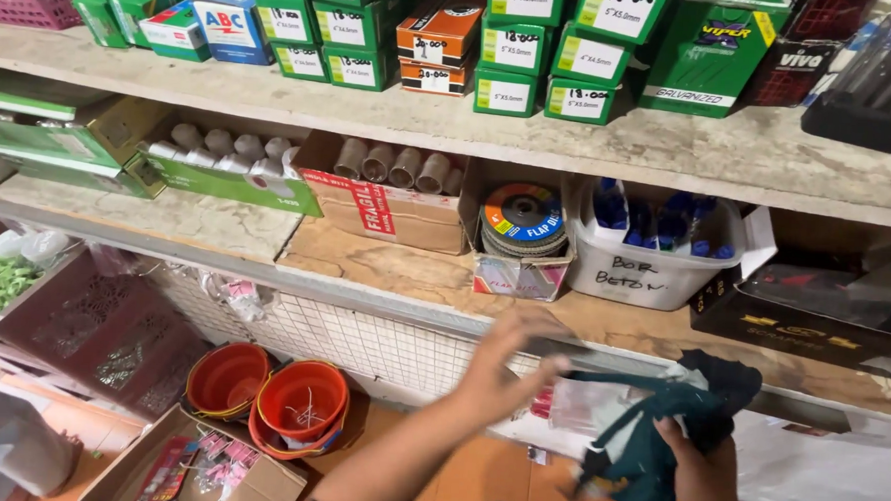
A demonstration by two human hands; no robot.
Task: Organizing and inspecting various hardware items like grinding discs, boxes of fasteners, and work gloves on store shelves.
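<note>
Right hand point(701, 472), fingers closed, clamps a crumpled dark teal cloth rag point(658, 430), soft and bunched, low at the right, near the wooden shelf edge point(384, 278). Left hand point(505, 368) pinches the rag's stretched corner; motion blur hides finger detail. Stacked round orange plastic buckets point(299, 404) stand on the floor to the left.

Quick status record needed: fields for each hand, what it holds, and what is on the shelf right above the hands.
left hand: raised in front of the lower shelf edge, blurred; fingers at one end of the cloth
right hand: grip closed on a dark teal cloth
shelf above hands: stack of flap discs, white tub with blue-capped items, black box
floor, left: two orange buckets, open cardboard box
</note>
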